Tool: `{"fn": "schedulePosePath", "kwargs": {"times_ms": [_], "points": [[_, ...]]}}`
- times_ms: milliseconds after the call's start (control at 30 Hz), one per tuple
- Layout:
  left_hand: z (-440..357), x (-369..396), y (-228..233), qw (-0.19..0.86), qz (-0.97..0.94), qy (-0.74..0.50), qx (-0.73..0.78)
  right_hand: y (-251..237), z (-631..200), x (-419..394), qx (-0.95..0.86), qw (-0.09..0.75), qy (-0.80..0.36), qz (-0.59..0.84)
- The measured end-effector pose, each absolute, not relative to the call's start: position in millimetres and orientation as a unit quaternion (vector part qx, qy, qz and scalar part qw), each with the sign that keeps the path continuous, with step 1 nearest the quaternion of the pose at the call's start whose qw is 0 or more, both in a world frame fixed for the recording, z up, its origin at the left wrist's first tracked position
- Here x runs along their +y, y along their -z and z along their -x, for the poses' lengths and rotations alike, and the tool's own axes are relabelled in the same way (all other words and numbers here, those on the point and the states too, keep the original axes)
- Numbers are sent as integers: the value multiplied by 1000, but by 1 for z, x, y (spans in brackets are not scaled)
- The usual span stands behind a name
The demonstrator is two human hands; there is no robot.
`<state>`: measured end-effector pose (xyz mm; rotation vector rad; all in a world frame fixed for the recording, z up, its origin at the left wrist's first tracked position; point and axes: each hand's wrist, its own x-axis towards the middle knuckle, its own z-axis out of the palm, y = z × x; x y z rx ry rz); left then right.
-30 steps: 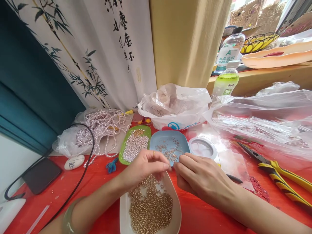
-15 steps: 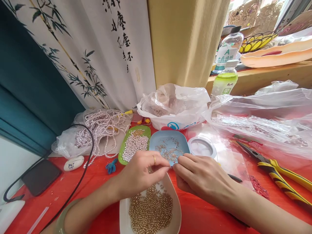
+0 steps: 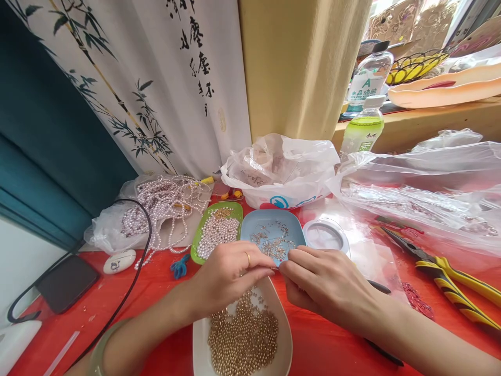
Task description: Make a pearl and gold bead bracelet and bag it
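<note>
My left hand (image 3: 227,274) and my right hand (image 3: 326,282) meet fingertip to fingertip above the far end of a white dish (image 3: 284,324) full of small gold beads (image 3: 242,337). Both pinch something tiny between thumb and forefinger; it is too small to name. My left hand wears a gold ring, and a pale green bangle sits on that wrist. Just behind the fingertips lies a blue dish (image 3: 250,222) holding thin gold pins. To its left a green dish (image 3: 198,240) holds pale pearls (image 3: 217,235).
Pearl strands (image 3: 164,201) lie in a plastic bag at the back left. A white plastic bag (image 3: 279,169), a round clear lid (image 3: 324,235), yellow-handled pliers (image 3: 450,277), a black cable (image 3: 133,271), a dark phone (image 3: 64,282), a green drink bottle (image 3: 362,130) and clear plastic sheeting (image 3: 426,183) surround the red tabletop.
Both hands stay pinched together over the white dish, shifting only slightly; my left hand has turned so that the ring shows more.
</note>
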<state>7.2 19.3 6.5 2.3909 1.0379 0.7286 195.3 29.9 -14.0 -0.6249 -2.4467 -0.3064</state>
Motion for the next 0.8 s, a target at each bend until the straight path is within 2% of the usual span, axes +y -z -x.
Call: {"fn": "schedulePosePath", "kwargs": {"times_ms": [800], "points": [[-7, 16, -6, 187, -869, -275, 368, 11, -195, 28, -916, 301, 116, 237]]}}
